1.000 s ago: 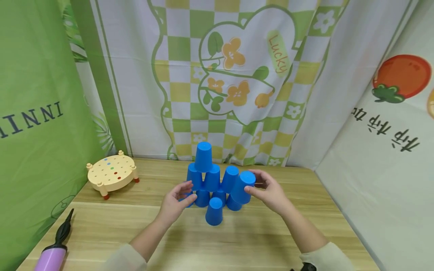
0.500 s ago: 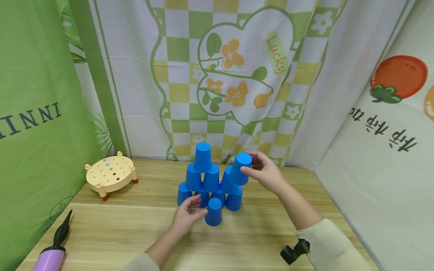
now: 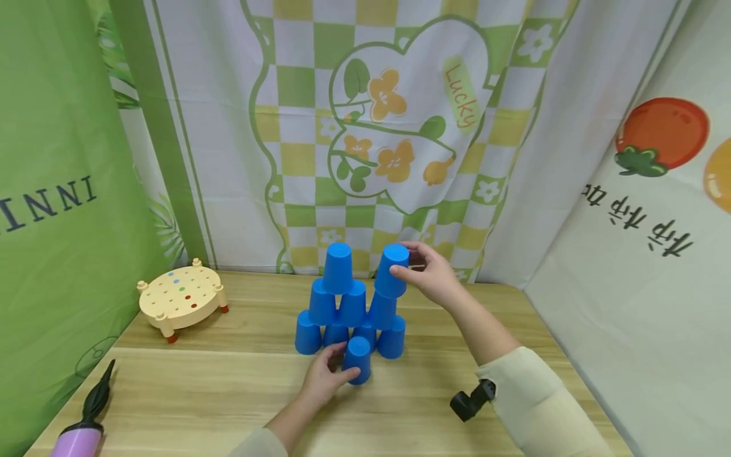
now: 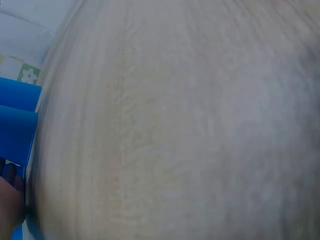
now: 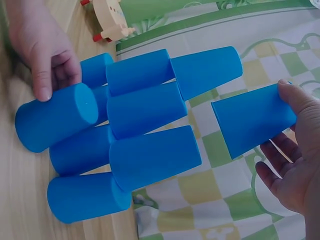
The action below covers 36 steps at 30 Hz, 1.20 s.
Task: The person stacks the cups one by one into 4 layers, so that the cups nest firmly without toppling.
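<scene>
Upside-down blue plastic cups form a stack: a bottom row of several cups (image 3: 308, 335), a second row of three cups (image 3: 352, 304), and one top cup (image 3: 338, 270) at the left. My right hand (image 3: 436, 279) grips another blue cup (image 3: 391, 273) by its sides, level with that top cup. In the right wrist view a gap separates this held cup (image 5: 256, 119) from the second row. My left hand (image 3: 322, 381) grips a single front cup (image 3: 358, 358) before the stack, thumb in front. The left wrist view shows mostly blurred tabletop.
A cream peg-board stool (image 3: 179, 295) with red-tipped legs stands at the back left. A purple and black hand pump (image 3: 85, 419) lies at the left front of the wooden table (image 3: 411, 406). Patterned curtains (image 3: 394, 127) hang behind. A black device (image 3: 473, 400) is strapped at my right sleeve.
My right hand has raised its cup from beside the lower rows and moved it left over the second row. My left hand has come down from the stack's left side onto the front cup.
</scene>
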Each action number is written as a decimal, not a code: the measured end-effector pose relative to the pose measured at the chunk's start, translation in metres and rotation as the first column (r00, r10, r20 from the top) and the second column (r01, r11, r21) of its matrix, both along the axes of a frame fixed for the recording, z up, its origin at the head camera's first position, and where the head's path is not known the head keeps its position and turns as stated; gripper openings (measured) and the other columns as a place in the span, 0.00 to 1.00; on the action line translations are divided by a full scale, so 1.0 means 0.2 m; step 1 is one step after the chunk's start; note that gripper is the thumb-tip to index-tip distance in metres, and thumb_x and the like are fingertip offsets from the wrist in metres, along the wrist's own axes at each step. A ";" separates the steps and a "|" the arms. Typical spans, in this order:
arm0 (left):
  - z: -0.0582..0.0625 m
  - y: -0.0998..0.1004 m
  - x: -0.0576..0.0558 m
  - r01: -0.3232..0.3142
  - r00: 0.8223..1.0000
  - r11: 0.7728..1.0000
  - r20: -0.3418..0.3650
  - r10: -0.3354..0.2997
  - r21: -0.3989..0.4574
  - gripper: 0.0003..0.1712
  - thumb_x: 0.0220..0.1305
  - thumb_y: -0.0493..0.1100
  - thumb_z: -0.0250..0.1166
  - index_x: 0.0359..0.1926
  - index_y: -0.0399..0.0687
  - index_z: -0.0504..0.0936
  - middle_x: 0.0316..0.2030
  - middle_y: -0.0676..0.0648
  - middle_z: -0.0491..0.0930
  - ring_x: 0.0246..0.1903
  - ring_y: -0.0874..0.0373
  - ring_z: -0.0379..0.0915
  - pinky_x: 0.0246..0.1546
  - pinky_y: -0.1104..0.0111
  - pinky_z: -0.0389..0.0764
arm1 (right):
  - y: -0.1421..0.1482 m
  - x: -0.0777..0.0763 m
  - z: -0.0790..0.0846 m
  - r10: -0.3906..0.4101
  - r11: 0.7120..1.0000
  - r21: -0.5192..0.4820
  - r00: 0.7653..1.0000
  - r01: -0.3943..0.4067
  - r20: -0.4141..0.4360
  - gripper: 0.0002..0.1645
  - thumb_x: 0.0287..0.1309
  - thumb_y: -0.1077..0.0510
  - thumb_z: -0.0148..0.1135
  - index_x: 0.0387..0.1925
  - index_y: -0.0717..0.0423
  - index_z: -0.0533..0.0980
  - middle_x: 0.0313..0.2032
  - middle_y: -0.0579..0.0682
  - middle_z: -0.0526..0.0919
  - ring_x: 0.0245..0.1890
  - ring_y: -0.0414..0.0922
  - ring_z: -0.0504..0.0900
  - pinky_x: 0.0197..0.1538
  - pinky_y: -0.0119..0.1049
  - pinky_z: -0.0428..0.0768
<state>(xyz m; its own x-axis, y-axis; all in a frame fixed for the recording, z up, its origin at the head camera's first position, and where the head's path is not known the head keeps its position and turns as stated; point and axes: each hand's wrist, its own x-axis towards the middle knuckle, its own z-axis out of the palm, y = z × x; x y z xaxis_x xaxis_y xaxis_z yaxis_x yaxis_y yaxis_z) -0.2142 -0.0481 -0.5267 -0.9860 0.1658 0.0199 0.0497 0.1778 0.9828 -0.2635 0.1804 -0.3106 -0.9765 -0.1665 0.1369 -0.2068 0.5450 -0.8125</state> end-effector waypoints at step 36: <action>0.15 -0.16 0.08 -0.076 0.994 0.997 -0.077 0.077 0.022 0.32 0.56 0.48 0.74 0.58 0.42 0.74 0.55 0.41 0.79 0.56 0.47 0.74 0.58 0.51 0.77 | -0.14 -0.12 -0.09 0.001 1.000 -0.016 0.999 0.000 0.052 0.37 0.60 0.44 0.66 0.68 0.46 0.66 0.62 0.56 0.75 0.62 0.56 0.73 0.62 0.54 0.75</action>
